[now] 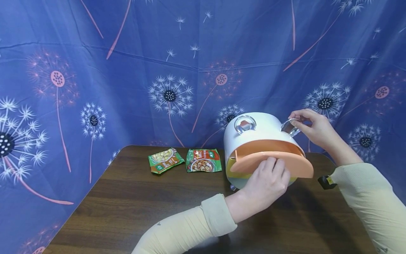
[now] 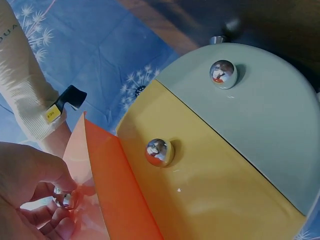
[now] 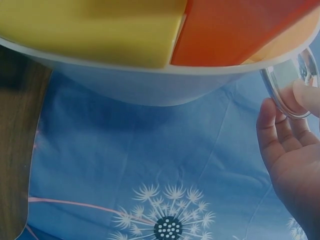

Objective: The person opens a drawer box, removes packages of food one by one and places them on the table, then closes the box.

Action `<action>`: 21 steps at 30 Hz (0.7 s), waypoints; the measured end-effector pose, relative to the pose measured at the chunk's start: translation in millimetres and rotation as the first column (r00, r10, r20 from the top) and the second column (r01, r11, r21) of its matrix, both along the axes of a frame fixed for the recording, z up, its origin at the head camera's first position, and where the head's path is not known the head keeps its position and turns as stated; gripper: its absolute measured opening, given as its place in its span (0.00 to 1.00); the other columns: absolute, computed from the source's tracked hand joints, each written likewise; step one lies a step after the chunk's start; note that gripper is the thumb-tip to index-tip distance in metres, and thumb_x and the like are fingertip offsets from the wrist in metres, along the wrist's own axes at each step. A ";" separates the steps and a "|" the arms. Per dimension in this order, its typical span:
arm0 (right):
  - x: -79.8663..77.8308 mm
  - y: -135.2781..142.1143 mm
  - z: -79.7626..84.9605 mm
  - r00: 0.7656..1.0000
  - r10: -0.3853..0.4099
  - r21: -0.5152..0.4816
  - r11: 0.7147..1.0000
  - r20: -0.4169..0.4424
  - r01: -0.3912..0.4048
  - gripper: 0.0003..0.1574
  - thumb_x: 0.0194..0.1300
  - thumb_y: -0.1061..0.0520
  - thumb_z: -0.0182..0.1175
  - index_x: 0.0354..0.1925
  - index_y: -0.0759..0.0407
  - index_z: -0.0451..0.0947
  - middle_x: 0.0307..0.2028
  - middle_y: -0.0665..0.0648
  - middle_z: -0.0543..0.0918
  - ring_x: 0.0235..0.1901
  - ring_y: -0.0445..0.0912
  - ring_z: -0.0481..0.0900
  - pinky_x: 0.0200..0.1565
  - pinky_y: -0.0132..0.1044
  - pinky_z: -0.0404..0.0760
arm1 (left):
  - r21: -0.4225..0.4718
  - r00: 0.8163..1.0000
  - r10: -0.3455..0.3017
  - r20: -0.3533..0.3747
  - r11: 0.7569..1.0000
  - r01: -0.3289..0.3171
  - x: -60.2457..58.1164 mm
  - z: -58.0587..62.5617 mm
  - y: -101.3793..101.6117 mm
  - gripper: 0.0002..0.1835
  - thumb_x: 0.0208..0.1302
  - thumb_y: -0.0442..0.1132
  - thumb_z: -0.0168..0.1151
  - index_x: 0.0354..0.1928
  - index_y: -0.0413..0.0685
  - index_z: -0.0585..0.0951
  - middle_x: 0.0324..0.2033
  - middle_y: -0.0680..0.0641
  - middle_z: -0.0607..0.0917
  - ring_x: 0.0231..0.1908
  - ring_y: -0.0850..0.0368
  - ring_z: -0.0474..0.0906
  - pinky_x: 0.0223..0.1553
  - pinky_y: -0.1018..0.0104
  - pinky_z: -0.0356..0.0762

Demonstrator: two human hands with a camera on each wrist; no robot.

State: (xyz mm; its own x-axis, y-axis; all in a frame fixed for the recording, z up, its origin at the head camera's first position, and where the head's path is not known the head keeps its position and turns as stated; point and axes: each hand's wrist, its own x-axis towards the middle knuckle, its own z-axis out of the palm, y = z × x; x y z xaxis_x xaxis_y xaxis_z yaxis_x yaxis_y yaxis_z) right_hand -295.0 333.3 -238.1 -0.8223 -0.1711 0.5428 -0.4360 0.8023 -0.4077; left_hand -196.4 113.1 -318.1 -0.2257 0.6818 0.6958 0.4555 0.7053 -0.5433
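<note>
A rounded white drawer cabinet stands at the back right of the table. Its top drawer, with a peach front, is pulled part way out. My left hand pinches that drawer's silver knob, mostly covered by the fingers. Below it, the yellow drawer and the grey-green drawer are closed, each with a round silver knob. With thumb and fingers, my right hand grips the right silver disc on the cabinet's top. The left silver disc is untouched.
Two green food packets lie left of the cabinet: one with a red label, one with a yellow picture. A blue dandelion-patterned cloth hangs behind the brown wooden table. A black strap with a yellow label is at the right sleeve.
</note>
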 end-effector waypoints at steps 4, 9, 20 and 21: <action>-0.1 -0.1 -0.2 1.000 -0.001 0.000 1.000 -0.001 0.001 0.15 0.67 0.53 0.55 0.49 0.58 0.76 0.41 0.53 0.74 0.36 0.27 0.67 0.32 0.14 0.65 | -0.001 1.000 -0.007 0.000 1.000 0.007 -3.1 0.3 -0.3 0.11 0.64 0.41 0.51 0.43 0.50 0.80 0.37 0.51 0.79 0.37 0.57 0.71 0.36 0.73 0.72; -0.3 -0.3 0.2 1.000 0.001 0.000 1.000 0.001 -0.001 0.15 0.67 0.53 0.56 0.49 0.57 0.76 0.41 0.53 0.74 0.36 0.28 0.67 0.33 0.14 0.65 | 0.005 1.000 -0.014 0.006 1.000 0.014 -7.3 0.5 -0.1 0.11 0.65 0.40 0.51 0.44 0.50 0.80 0.37 0.51 0.79 0.36 0.58 0.71 0.36 0.73 0.72; 0.0 0.0 -0.3 1.000 -0.003 0.001 1.000 0.000 0.003 0.15 0.67 0.53 0.55 0.49 0.58 0.76 0.41 0.53 0.74 0.37 0.26 0.66 0.35 0.11 0.63 | -0.003 0.999 -0.009 -0.035 1.000 0.009 -17.0 2.3 0.9 0.11 0.64 0.38 0.48 0.41 0.49 0.80 0.35 0.51 0.78 0.34 0.58 0.71 0.32 0.72 0.72; -0.1 0.0 -0.5 1.000 -0.004 -0.001 1.000 -0.002 0.004 0.15 0.67 0.53 0.56 0.49 0.58 0.76 0.41 0.53 0.74 0.37 0.26 0.66 0.35 0.11 0.63 | -0.002 1.000 -0.010 -0.027 1.000 0.010 -17.9 2.0 1.0 0.11 0.64 0.38 0.49 0.42 0.49 0.80 0.35 0.51 0.78 0.34 0.58 0.71 0.33 0.72 0.72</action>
